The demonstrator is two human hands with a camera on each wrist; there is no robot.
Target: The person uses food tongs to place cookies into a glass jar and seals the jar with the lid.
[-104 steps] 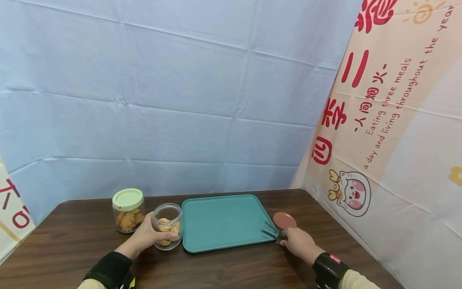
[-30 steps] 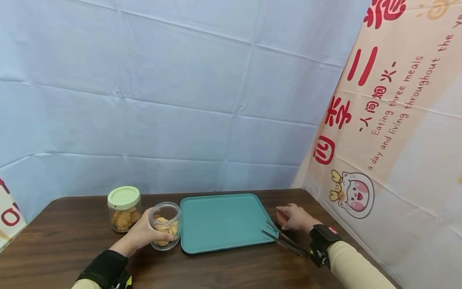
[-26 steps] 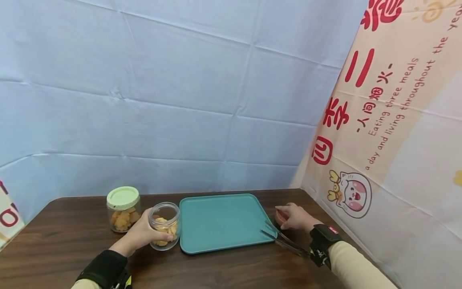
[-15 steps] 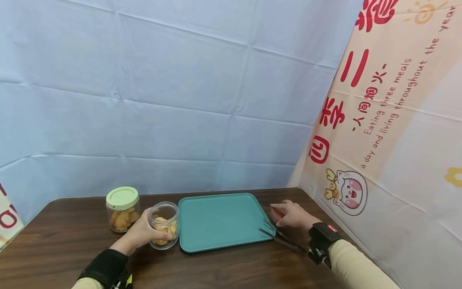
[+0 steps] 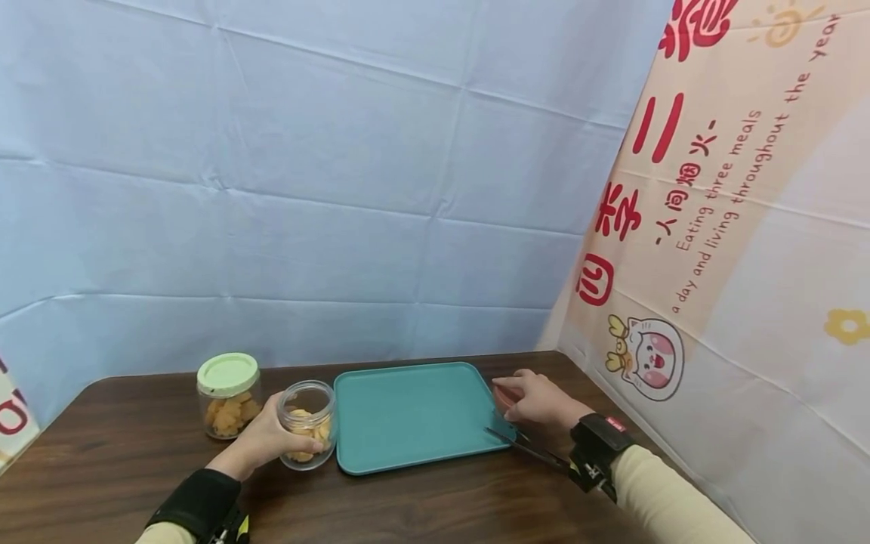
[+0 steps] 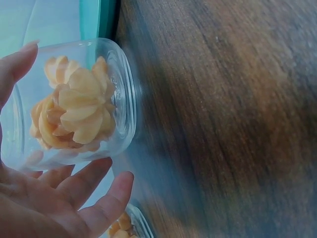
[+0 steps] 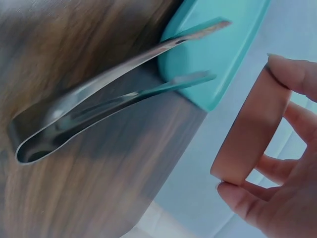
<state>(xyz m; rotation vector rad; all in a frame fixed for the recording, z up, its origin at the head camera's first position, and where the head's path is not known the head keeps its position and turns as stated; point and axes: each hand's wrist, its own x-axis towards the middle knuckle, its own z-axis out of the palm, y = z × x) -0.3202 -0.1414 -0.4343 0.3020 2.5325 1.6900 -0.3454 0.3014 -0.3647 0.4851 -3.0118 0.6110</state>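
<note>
My left hand (image 5: 261, 437) grips an uncovered clear jar (image 5: 307, 391) from its left side, thumb across the front. Ridged, flower-shaped cookies (image 6: 81, 104) fill the lower part of the jar, which stands against the left edge of a teal tray (image 5: 408, 415). At the tray's right edge, my right hand (image 5: 544, 399) pinches a round terracotta-coloured lid (image 7: 252, 126) by its rim between thumb and fingers. Metal tongs (image 7: 99, 82) lie below that hand, their spread tips over the tray's near right corner and their bend on the wooden table.
Behind the left hand stands a second cookie jar (image 5: 231, 408) with a pale green lid (image 5: 228, 373). A blue cloth (image 5: 306, 189) hangs along the table's back edge, and a printed cloth (image 5: 714, 264) borders the right side.
The right hand has let go of the tongs, which now lie on the tray corner, and has taken the lid, moving it left to the tray edge. The left hand still holds the jar.
</note>
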